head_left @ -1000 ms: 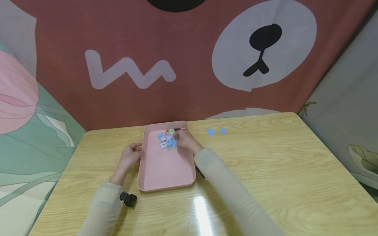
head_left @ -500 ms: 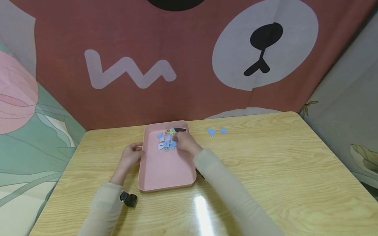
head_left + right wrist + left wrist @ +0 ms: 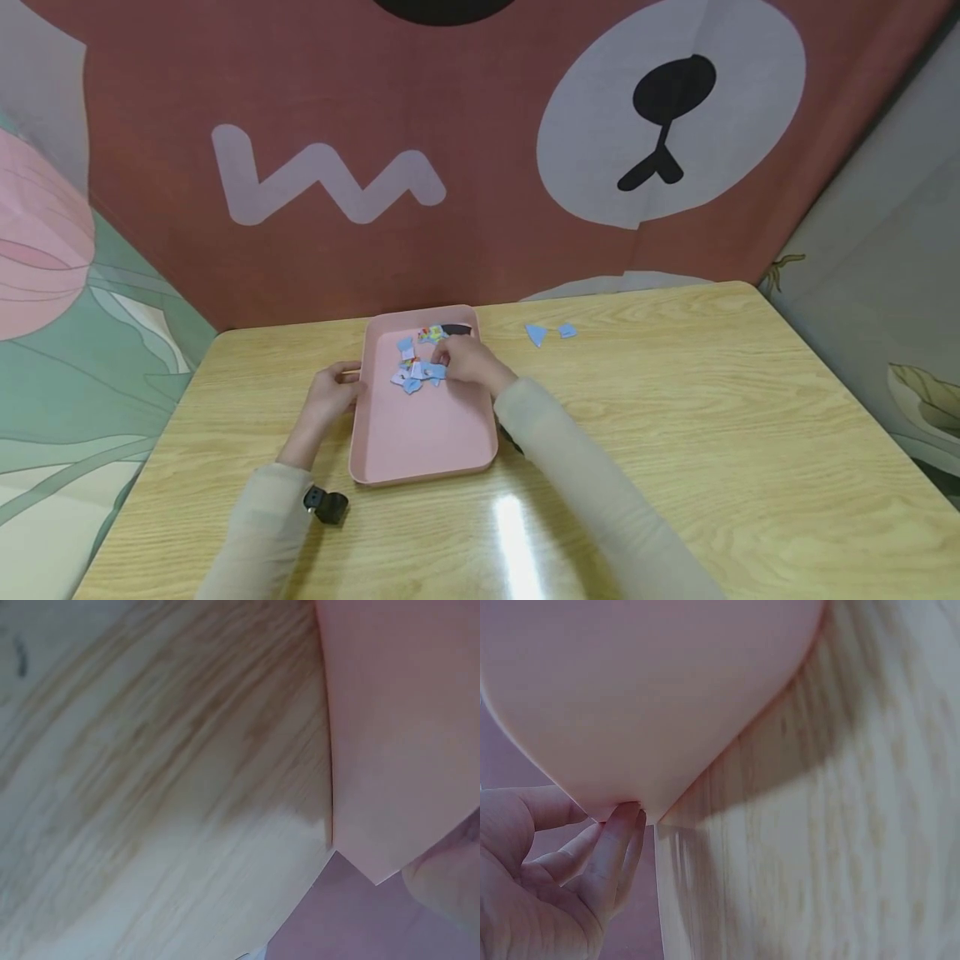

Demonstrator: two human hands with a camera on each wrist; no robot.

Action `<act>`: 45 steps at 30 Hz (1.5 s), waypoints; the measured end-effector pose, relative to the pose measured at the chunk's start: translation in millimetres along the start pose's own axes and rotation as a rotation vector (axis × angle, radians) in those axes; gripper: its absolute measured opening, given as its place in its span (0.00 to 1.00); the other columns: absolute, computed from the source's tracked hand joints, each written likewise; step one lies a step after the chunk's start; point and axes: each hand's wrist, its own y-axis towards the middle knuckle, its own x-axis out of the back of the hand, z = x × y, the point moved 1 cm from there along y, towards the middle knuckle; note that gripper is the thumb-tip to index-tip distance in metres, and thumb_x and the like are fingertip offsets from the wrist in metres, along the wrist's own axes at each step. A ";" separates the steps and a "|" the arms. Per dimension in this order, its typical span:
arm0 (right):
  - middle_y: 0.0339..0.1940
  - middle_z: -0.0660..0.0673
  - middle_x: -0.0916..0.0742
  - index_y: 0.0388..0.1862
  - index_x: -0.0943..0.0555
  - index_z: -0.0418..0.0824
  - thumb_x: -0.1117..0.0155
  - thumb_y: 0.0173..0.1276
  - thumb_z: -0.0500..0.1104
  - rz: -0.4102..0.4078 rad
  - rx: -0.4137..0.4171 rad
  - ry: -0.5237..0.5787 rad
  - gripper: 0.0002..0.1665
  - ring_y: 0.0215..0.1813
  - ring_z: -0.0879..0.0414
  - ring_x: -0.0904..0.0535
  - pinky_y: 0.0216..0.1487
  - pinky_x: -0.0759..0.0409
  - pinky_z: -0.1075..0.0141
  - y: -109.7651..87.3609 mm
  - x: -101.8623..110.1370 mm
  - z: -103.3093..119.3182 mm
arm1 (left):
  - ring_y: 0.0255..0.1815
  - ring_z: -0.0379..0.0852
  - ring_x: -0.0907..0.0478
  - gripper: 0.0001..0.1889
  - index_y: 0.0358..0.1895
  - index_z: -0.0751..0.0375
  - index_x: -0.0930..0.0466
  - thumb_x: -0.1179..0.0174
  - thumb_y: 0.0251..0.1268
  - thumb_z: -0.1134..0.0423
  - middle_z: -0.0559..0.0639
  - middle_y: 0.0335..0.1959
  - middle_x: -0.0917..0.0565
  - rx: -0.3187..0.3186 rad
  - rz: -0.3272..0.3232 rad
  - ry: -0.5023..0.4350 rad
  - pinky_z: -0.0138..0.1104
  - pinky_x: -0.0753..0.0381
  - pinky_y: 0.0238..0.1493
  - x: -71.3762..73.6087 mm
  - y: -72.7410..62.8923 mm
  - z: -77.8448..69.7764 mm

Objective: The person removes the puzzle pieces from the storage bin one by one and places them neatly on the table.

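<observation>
A pink rectangular tray (image 3: 420,433) lies on the wooden table. In its far half is a loose pile of small flat puzzle pieces (image 3: 412,377), light blue and white. A few with bright print (image 3: 430,334) lie farther back. My left hand (image 3: 335,392) grips the tray's left wall; in the left wrist view its fingers (image 3: 619,832) press the outside while the thumb reaches past the rim. Inside the tray, my right hand (image 3: 468,360) has curled fingers at the pile's right edge, right at a blue piece. Whether it pinches that piece, I cannot tell.
Right of the tray, a blue triangular piece (image 3: 536,334) and a small blue piece (image 3: 567,331) lie on the table (image 3: 675,417). A black oval thing (image 3: 456,329) is in the tray's far right corner. A printed cloth (image 3: 337,267) rises behind the table.
The pile of pieces has shifted left and a little nearer, spreading out, as my right fingers moved slightly left. My left hand and the tray have stayed in place.
</observation>
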 end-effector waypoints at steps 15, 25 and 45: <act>0.48 0.36 0.14 0.49 0.19 0.31 0.36 0.61 0.35 -0.010 -0.048 0.461 0.17 0.49 0.49 0.20 0.43 0.20 0.70 -0.1 16.5 -13.1 | 0.41 0.45 0.20 0.26 0.67 0.74 0.37 0.51 0.65 0.71 0.74 0.60 0.28 0.006 -0.002 -0.001 0.34 0.15 0.38 -0.9 -1.5 -1.5; 0.53 0.39 0.20 0.59 0.26 0.34 0.39 0.65 0.36 -0.042 -0.144 0.694 0.22 0.50 0.52 0.22 0.56 0.19 0.59 -12.0 41.0 -38.2 | 0.42 0.46 0.20 0.26 0.66 0.74 0.37 0.51 0.64 0.71 0.74 0.60 0.28 0.004 -0.008 0.001 0.33 0.15 0.38 -1.4 -1.7 -1.3; 0.67 0.32 0.29 0.71 0.38 0.35 0.44 0.69 0.35 -0.125 -0.225 0.748 0.32 0.61 0.42 0.27 0.65 0.26 0.51 -43.8 85.8 -114.3 | 0.37 0.41 0.21 0.26 0.66 0.75 0.38 0.50 0.64 0.71 0.74 0.58 0.28 -0.005 -0.002 -0.019 0.34 0.15 0.35 -0.8 -3.8 -2.5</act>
